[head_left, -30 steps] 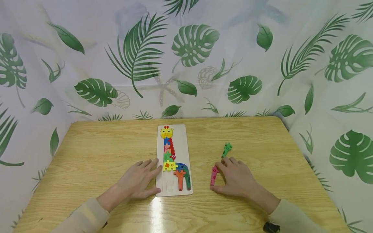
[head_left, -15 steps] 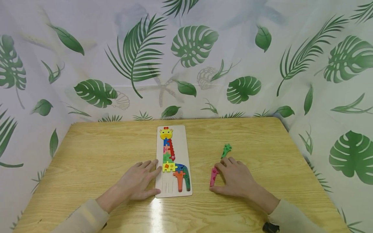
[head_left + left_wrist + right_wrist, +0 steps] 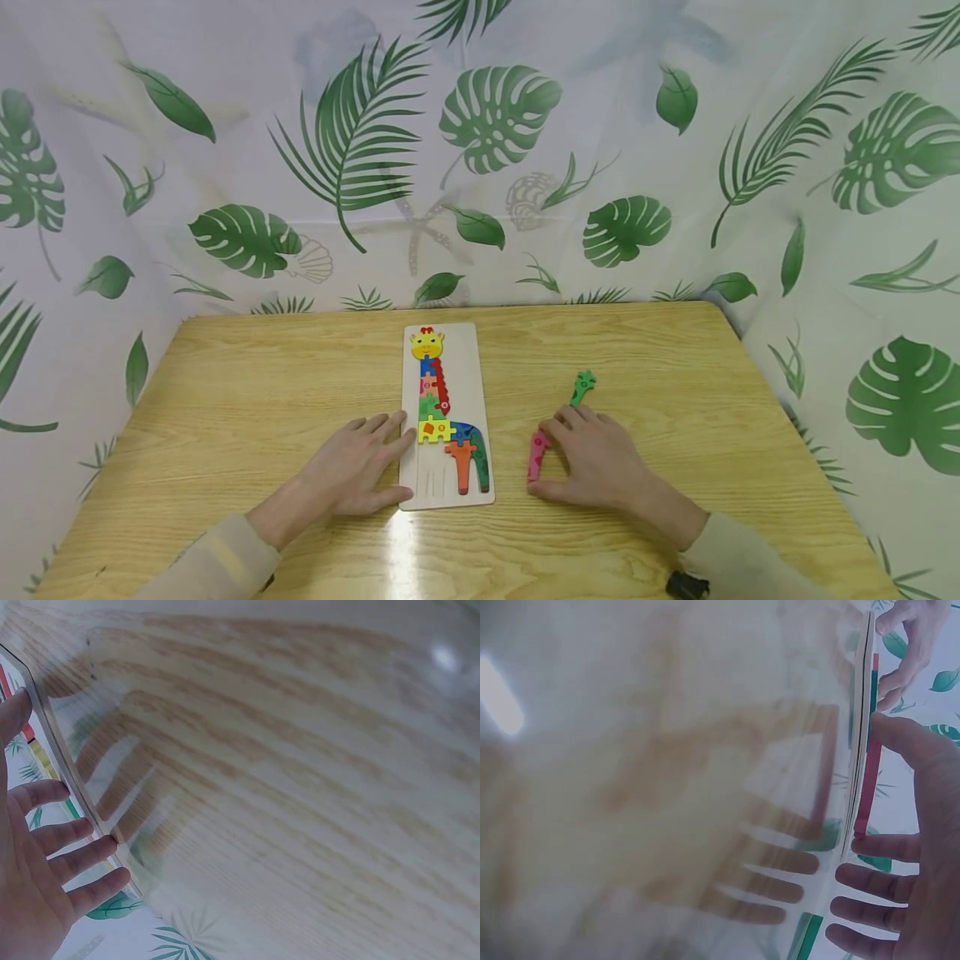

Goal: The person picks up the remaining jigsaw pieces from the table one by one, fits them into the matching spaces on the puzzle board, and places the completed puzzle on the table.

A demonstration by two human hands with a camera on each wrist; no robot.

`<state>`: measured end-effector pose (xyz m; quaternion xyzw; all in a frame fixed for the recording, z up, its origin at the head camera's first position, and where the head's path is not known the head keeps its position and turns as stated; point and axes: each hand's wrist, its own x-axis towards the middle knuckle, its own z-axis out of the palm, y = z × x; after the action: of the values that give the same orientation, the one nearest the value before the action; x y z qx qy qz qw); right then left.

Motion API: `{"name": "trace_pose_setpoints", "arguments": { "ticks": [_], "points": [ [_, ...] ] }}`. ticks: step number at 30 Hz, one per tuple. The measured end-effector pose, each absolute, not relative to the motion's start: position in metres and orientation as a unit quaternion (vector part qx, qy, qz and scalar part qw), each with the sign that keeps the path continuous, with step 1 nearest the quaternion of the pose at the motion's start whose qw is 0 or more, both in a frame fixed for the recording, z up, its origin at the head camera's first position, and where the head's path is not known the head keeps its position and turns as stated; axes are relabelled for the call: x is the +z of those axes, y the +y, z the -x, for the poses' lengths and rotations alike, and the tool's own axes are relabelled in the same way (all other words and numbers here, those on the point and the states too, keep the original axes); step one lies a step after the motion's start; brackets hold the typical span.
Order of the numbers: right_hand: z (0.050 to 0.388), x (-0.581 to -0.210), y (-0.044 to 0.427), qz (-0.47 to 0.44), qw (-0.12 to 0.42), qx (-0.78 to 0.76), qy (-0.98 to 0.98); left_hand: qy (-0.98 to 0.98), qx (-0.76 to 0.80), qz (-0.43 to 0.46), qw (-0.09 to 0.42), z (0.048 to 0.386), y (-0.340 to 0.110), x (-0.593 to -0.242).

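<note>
A giraffe puzzle board (image 3: 465,358) lies on the table, with colourful pieces filling the head, neck, body and two hind legs. Bare outlined slots show at its lower left. My left hand (image 3: 356,471) rests at the board's left edge, fingertips and thumb touching it, fingers relaxed. To the right of the board, my right hand (image 3: 603,458) pinches a pink spotted leg piece (image 3: 537,457) lengthwise between thumb and index finger. The same pink piece (image 3: 869,787) spans from thumb to index finger in the right wrist view. Just beyond that hand lies a green leg piece (image 3: 582,387).
The wooden table (image 3: 285,367) meets a white leaf-print cloth (image 3: 525,275) at its back and sides. Its glossy top reflects the hands in both wrist views. A dark band (image 3: 687,585) shows at the right sleeve.
My right hand has slid a little to the left with the pink leg piece, nearer the board. My left hand, the board and the green piece stay where they were.
</note>
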<state>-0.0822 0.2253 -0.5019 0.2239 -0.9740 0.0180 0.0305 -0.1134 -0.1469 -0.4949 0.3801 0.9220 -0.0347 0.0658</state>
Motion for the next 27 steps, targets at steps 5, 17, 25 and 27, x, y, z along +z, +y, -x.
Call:
{"name": "trace_pose_setpoints", "arguments": {
  "ticks": [5,17,25,27],
  "points": [
    [0.084,-0.499,0.218,-0.229,0.030,0.016,-0.973,0.921,-0.036,-0.384,0.060,0.114,-0.148,-0.494],
    [0.087,-0.495,0.202,-0.249,0.028,0.039,-0.967,0.918,-0.037,-0.391,0.056,0.117,-0.150,-0.493],
    [0.088,-0.492,0.193,-0.262,0.035,0.045,-0.963,0.919,-0.038,-0.389,0.060,0.117,-0.150,-0.494],
    [0.089,-0.492,0.191,-0.267,0.036,0.045,-0.962,0.919,-0.038,-0.389,0.060,0.117,-0.150,-0.493]
  ]
}}
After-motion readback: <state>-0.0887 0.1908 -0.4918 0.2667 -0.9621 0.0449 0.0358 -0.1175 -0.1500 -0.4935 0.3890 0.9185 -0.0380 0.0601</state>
